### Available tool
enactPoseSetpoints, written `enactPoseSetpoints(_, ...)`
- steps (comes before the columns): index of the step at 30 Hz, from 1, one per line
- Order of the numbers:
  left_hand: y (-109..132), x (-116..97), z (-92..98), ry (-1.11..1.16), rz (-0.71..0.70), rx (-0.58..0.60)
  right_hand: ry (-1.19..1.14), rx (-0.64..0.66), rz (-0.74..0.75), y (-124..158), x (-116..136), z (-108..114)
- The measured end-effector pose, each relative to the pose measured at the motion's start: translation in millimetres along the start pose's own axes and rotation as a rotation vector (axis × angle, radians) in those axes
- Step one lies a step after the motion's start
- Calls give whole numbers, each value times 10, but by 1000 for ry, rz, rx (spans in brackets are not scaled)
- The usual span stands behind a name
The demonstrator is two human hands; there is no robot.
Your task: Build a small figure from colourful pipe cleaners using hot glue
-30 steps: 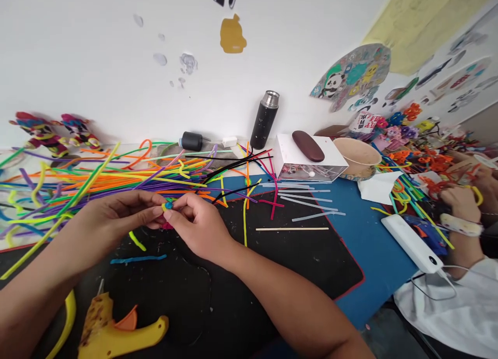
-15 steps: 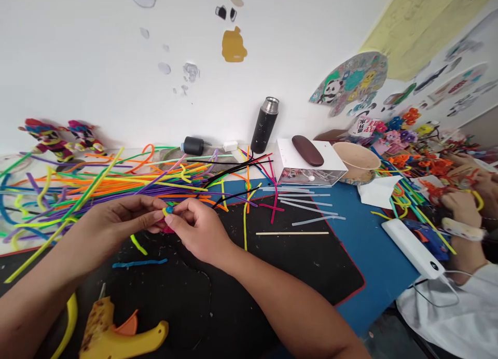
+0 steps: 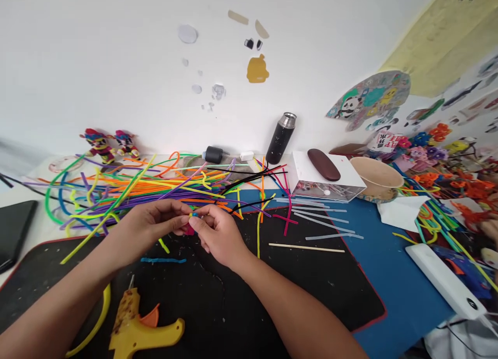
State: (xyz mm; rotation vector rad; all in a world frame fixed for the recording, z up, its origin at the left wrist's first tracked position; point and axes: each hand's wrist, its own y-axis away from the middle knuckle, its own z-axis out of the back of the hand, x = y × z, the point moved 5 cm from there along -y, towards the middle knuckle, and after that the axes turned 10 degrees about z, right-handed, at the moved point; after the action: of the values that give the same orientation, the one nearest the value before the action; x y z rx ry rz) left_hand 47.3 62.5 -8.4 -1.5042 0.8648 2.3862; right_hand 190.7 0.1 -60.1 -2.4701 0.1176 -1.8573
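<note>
Over the black mat (image 3: 311,281), my left hand (image 3: 151,226) and my right hand (image 3: 223,237) meet, thumbs and fingertips pinched on one small pipe-cleaner piece (image 3: 190,229). It shows magenta below, with yellow and blue at the top; my fingers hide most of it. Just beneath the hands lies a short blue pipe cleaner (image 3: 163,260). Closer to me is a yellow hot glue gun (image 3: 143,335) with an orange trigger, its nozzle pointing away. Behind my hands spreads a pile of colourful pipe cleaners (image 3: 155,185).
A dark flask (image 3: 280,140) stands by the wall. To its right are a white box (image 3: 301,185) with a brown case (image 3: 323,164) on top and a bowl (image 3: 375,175). Two small dolls (image 3: 99,145) sit at back left. A white power bank (image 3: 447,281) lies at right, near another person.
The camera view has swung left and up, so everything sits lower and further right. Both hands still pinch the small piece together, with only slight finger movement.
</note>
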Motion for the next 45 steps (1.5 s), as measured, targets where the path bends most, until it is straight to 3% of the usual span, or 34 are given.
enactPoseSetpoints(25, -34, 80, -20, -11, -87, 128, 17, -24, -46, 10, -36, -15)
enactPoseSetpoints(29, -39, 66, 13, -51, -94, 106, 13, -20, -42, 19, -38, -23)
enactPoseSetpoints(32, -58, 71, 188, -106, -103, 2, 21, -39, -21, 17, 0, -8)
enactPoseSetpoints(35, -48, 69, 483, -221, -118, -185, 35, -87, 10, -4, 79, 50)
enactPoseSetpoints(38, -10, 46, 684, -396, -175, -298, -9, -149, 53, -39, 174, 143)
enactPoseSetpoints(41, -43, 14, 660, -719, -248, -322, -51, -192, 81, -67, 250, 236)
enactPoseSetpoints(45, -317, 69, 446, -1154, -184, -160, -70, -224, 111, -88, 322, 322)
